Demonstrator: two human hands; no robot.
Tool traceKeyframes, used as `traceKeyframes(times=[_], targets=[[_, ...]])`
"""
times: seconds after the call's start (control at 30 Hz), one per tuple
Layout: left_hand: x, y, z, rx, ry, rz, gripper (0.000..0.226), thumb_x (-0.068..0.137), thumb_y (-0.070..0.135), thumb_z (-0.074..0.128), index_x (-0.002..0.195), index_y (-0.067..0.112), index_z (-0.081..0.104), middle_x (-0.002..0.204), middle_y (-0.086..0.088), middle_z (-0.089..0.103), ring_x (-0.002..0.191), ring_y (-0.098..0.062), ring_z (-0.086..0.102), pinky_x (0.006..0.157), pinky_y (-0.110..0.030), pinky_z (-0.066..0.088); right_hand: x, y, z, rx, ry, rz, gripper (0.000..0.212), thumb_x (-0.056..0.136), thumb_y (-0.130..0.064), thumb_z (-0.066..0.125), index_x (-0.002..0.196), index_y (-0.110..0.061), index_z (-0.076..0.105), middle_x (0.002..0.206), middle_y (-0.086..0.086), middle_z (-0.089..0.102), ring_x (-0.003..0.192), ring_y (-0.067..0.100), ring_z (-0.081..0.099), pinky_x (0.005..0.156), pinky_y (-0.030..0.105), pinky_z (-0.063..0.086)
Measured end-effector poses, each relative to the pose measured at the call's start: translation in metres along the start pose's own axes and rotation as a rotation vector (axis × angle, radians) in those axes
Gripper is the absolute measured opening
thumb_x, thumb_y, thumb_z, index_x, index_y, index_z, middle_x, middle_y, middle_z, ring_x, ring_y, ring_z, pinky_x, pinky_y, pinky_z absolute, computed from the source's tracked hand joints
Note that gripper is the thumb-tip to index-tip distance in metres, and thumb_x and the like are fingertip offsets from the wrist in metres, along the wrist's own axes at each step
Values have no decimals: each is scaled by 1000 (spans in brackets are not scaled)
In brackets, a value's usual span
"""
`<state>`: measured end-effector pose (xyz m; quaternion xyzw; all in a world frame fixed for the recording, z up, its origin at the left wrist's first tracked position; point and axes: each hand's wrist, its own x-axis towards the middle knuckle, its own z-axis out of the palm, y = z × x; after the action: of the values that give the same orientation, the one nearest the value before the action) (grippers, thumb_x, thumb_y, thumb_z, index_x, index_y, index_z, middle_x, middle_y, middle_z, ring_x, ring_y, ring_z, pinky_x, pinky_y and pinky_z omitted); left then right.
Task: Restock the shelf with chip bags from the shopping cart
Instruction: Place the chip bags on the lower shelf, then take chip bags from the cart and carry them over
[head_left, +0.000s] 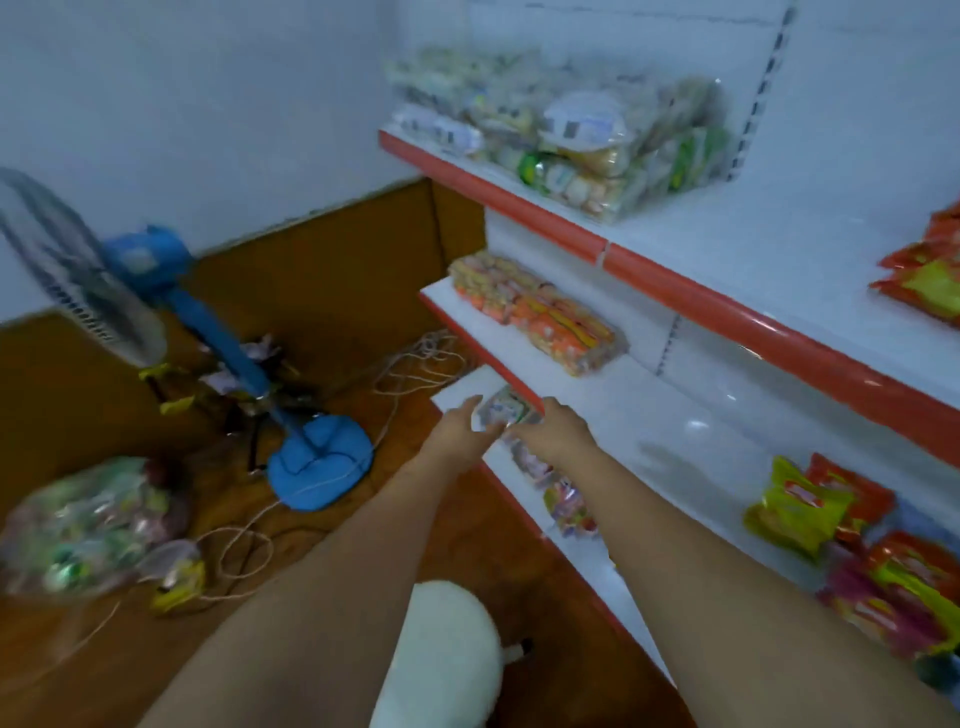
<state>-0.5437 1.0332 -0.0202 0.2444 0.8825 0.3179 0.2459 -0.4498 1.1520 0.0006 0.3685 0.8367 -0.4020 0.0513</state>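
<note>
A white shelf unit (675, 291) with red front edges carries clear snack packs (571, 140) at the top tier's left end, orange packets (540, 314) at the middle tier's left end, and green and red chip bags (815, 506) further right. A blue fan (223, 338) and a filled plastic bag (88, 525) sit on the brown floor (322, 291).

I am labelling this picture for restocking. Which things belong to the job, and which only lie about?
Job: left hand and right hand, both holding a small snack bag at the lowest shelf; bag of snacks on the floor.

Lying about: blue fan; cords; white stool.
</note>
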Motion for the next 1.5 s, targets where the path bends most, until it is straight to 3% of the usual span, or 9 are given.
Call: traceKeyframes(times=[0.13, 0.33, 0.5, 0.67, 0.9, 1.03, 1.1, 1.33, 1.5], targets=[[-70, -62, -57, -90, 260, -198, 66, 94, 54, 52, 151, 28, 31, 148, -2, 42, 114, -22, 59, 81, -24, 46, -23, -59, 49, -142, -165, -252, 65, 88, -49, 53, 144, -18, 38, 147, 12, 45, 133, 34, 45, 109, 43, 42], [-245, -135, -75, -213, 541, -473, 62, 94, 46, 58, 147, 20, 41, 140, -6, 55, 121, -24, 57, 98, -36, 49, -134, -98, 142, -335, -499, -573, 64, 91, -42, 56, 144, -11, 39, 146, 16, 46, 134, 34, 42, 109, 40, 38], [-401, -179, -51, -323, 749, -652, 60, 92, 44, 61, 145, 21, 45, 138, -6, 56, 125, -22, 55, 97, -29, 46, -259, -93, 209, -521, -715, -862, 60, 90, -43, 56, 141, -13, 43, 141, 15, 51, 130, 35, 47, 105, 42, 40], [-552, -211, -9, -399, 839, -766, 63, 94, 46, 57, 150, 24, 37, 144, -7, 49, 130, -25, 49, 108, -36, 41, -385, -80, 268, -711, -805, -1025, 67, 92, -47, 53, 147, -13, 34, 147, 13, 45, 134, 32, 43, 108, 39, 38], [-794, -261, 71, -522, 983, -948, 67, 93, 49, 56, 151, 27, 31, 143, -12, 48, 122, -27, 55, 101, -40, 48, -595, -22, 361, -744, -981, -1152, 58, 91, -37, 57, 142, -13, 41, 141, 13, 50, 126, 30, 50, 99, 38, 45], [-926, -281, 133, -590, 1025, -1088, 69, 94, 51, 54, 153, 26, 28, 147, -9, 46, 119, -27, 58, 90, -34, 51, -692, 34, 406, -894, -1097, -1170, 67, 94, -39, 53, 150, -12, 29, 155, 9, 34, 139, 28, 36, 108, 36, 36], [-977, -292, 163, -601, 1030, -1154, 70, 94, 50, 55, 153, 24, 28, 151, -7, 43, 127, -25, 53, 98, -33, 47, -733, 57, 424, -940, -1112, -1198, 65, 93, -39, 53, 148, -11, 32, 153, 11, 36, 139, 29, 36, 109, 36, 36], [-1073, -336, 234, -671, 1034, -1328, 73, 90, 59, 51, 151, 23, 31, 142, -9, 51, 125, -26, 53, 100, -35, 46, -826, 99, 494, -1074, -1169, -1337, 67, 91, -44, 54, 147, -14, 35, 151, 10, 39, 139, 29, 37, 110, 37, 36], [-1103, -371, 254, -725, 1053, -1394, 65, 93, 47, 56, 148, 20, 36, 138, -8, 53, 122, -25, 54, 97, -31, 44, -854, 108, 547, -1133, -1210, -1332, 64, 91, -41, 55, 145, -12, 37, 148, 12, 44, 135, 29, 41, 108, 38, 38]])
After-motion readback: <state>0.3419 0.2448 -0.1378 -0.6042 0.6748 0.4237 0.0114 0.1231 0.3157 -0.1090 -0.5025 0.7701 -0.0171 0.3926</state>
